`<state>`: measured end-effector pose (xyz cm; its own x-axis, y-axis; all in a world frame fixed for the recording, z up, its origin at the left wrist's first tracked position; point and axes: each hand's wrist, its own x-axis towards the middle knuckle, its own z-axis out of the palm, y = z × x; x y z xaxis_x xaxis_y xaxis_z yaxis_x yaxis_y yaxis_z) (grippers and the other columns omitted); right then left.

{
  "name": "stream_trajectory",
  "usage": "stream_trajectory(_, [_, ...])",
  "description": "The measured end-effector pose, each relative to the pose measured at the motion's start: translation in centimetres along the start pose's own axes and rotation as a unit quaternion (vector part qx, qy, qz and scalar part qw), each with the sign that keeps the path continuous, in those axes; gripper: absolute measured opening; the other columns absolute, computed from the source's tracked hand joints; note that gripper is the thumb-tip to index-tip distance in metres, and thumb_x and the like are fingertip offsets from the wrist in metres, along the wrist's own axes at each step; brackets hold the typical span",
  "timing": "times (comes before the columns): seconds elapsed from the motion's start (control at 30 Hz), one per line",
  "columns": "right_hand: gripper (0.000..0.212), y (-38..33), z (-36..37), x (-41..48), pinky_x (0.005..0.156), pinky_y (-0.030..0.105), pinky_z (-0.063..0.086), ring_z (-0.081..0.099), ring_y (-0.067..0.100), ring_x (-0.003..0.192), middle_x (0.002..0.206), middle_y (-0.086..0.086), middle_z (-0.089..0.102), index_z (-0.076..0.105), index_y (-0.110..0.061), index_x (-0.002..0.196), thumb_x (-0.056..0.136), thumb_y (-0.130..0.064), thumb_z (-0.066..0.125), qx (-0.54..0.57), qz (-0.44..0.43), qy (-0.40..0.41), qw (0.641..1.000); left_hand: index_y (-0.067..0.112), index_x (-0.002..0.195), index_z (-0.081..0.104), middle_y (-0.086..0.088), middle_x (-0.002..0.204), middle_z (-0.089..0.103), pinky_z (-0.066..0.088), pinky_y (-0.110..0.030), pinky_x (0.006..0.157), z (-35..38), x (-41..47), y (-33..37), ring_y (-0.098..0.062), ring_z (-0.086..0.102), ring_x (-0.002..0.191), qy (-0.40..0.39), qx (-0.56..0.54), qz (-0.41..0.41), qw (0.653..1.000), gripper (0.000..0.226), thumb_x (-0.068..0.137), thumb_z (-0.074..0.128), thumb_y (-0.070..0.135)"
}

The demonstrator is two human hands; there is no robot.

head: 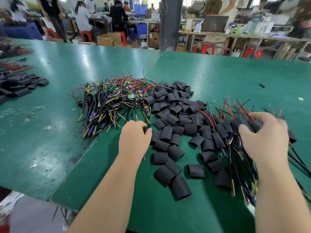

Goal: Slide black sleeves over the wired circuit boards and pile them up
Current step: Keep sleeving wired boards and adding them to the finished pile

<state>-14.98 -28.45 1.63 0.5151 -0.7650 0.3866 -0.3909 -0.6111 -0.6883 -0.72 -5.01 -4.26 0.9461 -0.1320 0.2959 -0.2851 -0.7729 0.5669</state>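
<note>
The black sleeves (175, 115) are light, soft tubes that flatten easily, so pinch one by its rim. Take the wired circuit boards (111, 98) by the stiff edge, not the thin leads. Your left hand (134, 137), fingers curled, seems to pinch a black cable (145, 130) at the bare heap's near edge. Your right hand (265, 138) grips sleeved boards (220, 132) in the finished pile beneath it.

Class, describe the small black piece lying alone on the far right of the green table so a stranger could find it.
Start at the green table and its central heap of black sleeves. From the heap's far end, look right: the small black piece lies by itself. Unlike the heaped sleeves, it is smaller and touches nothing.
</note>
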Motion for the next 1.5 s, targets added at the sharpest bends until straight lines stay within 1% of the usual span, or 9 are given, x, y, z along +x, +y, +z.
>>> stream_trajectory(0.3, [0.023,-3.1,2.3,-2.8,0.073,0.015,0.031,0.055,0.015,0.082,0.104,0.001,0.054,0.067,-0.020,0.104,0.084,-0.008,0.063,0.057,-0.122,-0.084,0.987,0.007,0.058,0.045,-0.002,0.051,0.041,0.033,-0.026,0.048,-0.6,2.0,1.1,-0.023,0.042,0.049,-0.033,0.078,-0.061,0.995,0.040,0.088,0.064,0.026])
stream_trajectory(0.43, [0.018,-3.3,2.9,-3.5,0.072,0.013,0.041,0.059,0.005,0.080,0.093,-0.006,0.064,0.067,-0.024,0.098,0.087,-0.011,0.061,0.116,-0.086,-0.127,0.981,0.004,0.056,0.055,-0.002,0.048,0.047,0.036,-0.019,0.042,-1.2,2.4,0.5,-0.016,0.042,0.043,-0.041,-0.126,-0.110,0.985,0.038,0.090,0.058,0.021])
stream_trajectory(0.57, [0.018,-3.7,3.1,-3.8,0.066,0.010,0.047,0.062,0.001,0.070,0.074,-0.008,0.069,0.068,-0.027,0.086,0.087,-0.010,0.063,0.186,-0.045,-0.174,0.966,0.008,0.071,0.065,0.002,0.060,0.064,0.048,-0.016,0.045,-2.6,1.7,1.0,-0.003,0.055,0.046,-0.122,-0.522,-0.203,0.820,0.022,0.091,0.063,0.016])
stream_trajectory(0.7, [0.024,-4.1,3.5,-4.2,0.062,0.029,0.054,0.065,0.008,0.060,0.072,-0.005,0.072,0.069,-0.026,0.080,0.086,-0.004,0.061,0.264,0.020,-0.236,0.935,0.012,0.069,0.073,0.005,0.063,0.066,0.048,-0.012,0.043,-4.3,1.4,0.9,0.000,0.059,0.047,-0.143,-0.767,-0.228,0.582,0.010,0.069,0.072,0.022])
stream_trajectory(0.77, [0.024,-4.2,3.7,-4.3,0.056,0.020,0.051,0.062,0.006,0.057,0.072,-0.005,0.072,0.070,-0.021,0.082,0.087,-0.001,0.059,0.290,0.042,-0.252,0.922,0.012,0.070,0.075,0.005,0.066,0.069,0.050,-0.012,0.045,-4.6,1.3,1.0,0.000,0.063,0.051,-0.122,-0.812,-0.225,0.524,0.011,0.067,0.069,0.020])
stream_trajectory(1.0, [0.021,-4.0,4.2,-4.3,0.052,0.020,0.046,0.058,0.012,0.054,0.073,0.006,0.072,0.070,-0.008,0.088,0.089,0.006,0.054,0.331,0.105,-0.300,0.888,0.009,0.074,0.079,0.002,0.076,0.074,0.052,-0.012,0.051,-4.6,0.6,1.9,-0.001,0.067,0.060,-0.179,-0.746,-0.178,0.616,0.030,0.090,0.053,0.012])
stream_trajectory(1.17, [0.045,-4.3,4.1,-4.3,0.055,0.017,0.046,0.058,0.010,0.059,0.098,0.008,0.072,0.062,-0.005,0.114,0.072,-0.017,0.071,0.564,0.164,-0.388,0.710,0.012,0.084,0.078,-0.002,0.061,0.067,0.046,-0.013,0.041,-5.0,-1.2,2.1,-0.004,0.059,0.045,-0.383,-0.587,-0.062,0.710,0.022,0.075,0.058,0.012])
stream_trajectory(1.27, [0.032,-4.4,4.1,-4.3,0.055,0.015,0.047,0.059,0.009,0.057,0.087,0.007,0.072,0.063,-0.008,0.106,0.075,-0.016,0.065,0.593,0.151,-0.359,0.705,0.012,0.078,0.078,-0.009,0.064,0.069,0.046,-0.017,0.043,-4.6,-1.7,2.4,-0.012,0.063,0.049,-0.432,-0.516,-0.045,0.738,0.015,0.074,0.064,0.016])
stream_trajectory(1.5, [0.011,-4.2,4.1,-4.0,0.054,0.017,0.049,0.058,0.012,0.055,0.072,0.008,0.069,0.064,-0.007,0.093,0.094,-0.007,0.053,0.578,0.171,-0.301,0.739,0.023,0.054,0.059,0.011,0.048,0.055,0.036,-0.009,0.050,-1.4,-0.7,1.6,0.001,0.052,0.049,-0.063,-0.114,0.052,0.990,0.034,0.075,0.074,0.044])
